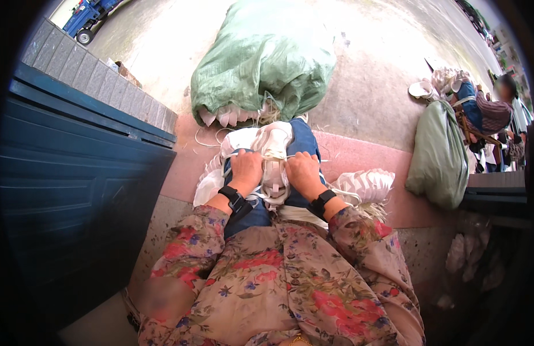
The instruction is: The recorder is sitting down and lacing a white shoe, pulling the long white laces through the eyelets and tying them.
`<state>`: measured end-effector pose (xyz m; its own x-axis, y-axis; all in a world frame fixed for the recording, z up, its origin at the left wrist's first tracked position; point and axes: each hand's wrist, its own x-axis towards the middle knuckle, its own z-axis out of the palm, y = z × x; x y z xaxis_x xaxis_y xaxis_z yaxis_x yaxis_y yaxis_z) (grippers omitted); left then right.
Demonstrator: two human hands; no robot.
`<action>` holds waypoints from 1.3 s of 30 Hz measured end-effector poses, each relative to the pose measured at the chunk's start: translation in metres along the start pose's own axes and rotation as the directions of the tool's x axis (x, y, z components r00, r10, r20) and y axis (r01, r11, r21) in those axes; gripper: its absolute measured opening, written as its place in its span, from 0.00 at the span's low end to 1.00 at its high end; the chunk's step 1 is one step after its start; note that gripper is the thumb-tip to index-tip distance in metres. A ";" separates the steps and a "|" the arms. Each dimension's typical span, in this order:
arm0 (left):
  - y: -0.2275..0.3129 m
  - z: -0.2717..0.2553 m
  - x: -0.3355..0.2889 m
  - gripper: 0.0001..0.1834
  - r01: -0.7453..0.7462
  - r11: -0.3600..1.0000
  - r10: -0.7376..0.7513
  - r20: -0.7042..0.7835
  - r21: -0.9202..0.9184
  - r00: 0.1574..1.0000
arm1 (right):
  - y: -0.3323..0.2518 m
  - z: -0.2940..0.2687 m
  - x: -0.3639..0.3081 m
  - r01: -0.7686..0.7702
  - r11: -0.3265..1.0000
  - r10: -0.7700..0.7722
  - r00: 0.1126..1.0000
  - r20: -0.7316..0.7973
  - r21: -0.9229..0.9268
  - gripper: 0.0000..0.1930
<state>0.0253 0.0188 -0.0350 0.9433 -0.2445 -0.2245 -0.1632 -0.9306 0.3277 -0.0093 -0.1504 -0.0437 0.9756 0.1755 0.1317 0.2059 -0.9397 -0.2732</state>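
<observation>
A whitish shoe upper (274, 176) lies across my lap between my knees, its open end toward me. On its left side my left hand (247, 168) is closed on a white shoelace (267, 155), knuckles up. Opposite it, my right hand (304, 173) is closed on the lace at the right side. The lace runs across the upper between the two hands; the fingertips are mostly hidden. More white shoe uppers (235, 139) rest on my left leg.
A large green woven sack (267, 63) full of pale uppers stands ahead of me. White uppers (368, 185) are stacked by my right knee. Blue door (82, 179) at left. At right are another green sack (439, 155) and a seated person (495, 109).
</observation>
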 end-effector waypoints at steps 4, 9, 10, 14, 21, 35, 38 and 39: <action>0.004 0.003 -0.015 0.09 -0.152 0.970 0.194 -0.223 0.190 0.955 | -0.010 -0.003 -0.006 0.031 0.998 -0.031 1.000 0.000 -0.057 0.13; 0.010 0.005 -0.023 0.07 -0.162 0.977 0.185 -0.180 0.135 0.966 | -0.015 -0.006 -0.008 0.013 0.999 -0.010 0.995 0.096 -0.034 0.13; 0.010 -0.003 -0.020 0.08 -0.144 0.986 0.154 -0.110 0.088 0.982 | -0.014 -0.003 -0.009 -0.003 0.999 0.009 0.992 0.128 -0.046 0.11; 0.007 -0.010 0.004 0.08 -0.177 0.984 0.175 -0.261 0.017 0.949 | -0.011 0.006 -0.011 -0.037 0.999 0.042 0.984 0.174 -0.031 0.08; 0.008 -0.019 0.008 0.08 -0.355 0.926 0.370 -0.119 0.127 0.922 | -0.002 0.012 -0.008 -0.074 0.992 0.057 0.985 0.165 0.103 0.08; -0.008 -0.009 0.011 0.04 -0.391 0.916 0.402 -0.179 0.095 0.898 | 0.002 0.009 -0.008 -0.013 0.871 0.046 0.997 -0.055 0.492 0.06; -0.004 -0.015 0.006 0.03 -0.466 0.850 0.516 -0.206 0.247 0.832 | 0.001 0.004 -0.003 0.133 0.954 -0.133 0.991 -0.019 0.268 0.07; -0.003 -0.017 0.005 0.02 -0.489 0.821 0.554 -0.201 0.295 0.808 | -0.002 0.000 0.001 0.205 0.975 -0.210 0.976 0.053 0.085 0.06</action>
<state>0.0355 0.0247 -0.0218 0.7298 -0.6581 0.1850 -0.6807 -0.7245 0.1081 -0.0083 -0.1483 -0.0426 0.9131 0.3846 0.1354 0.4076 -0.8550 -0.3207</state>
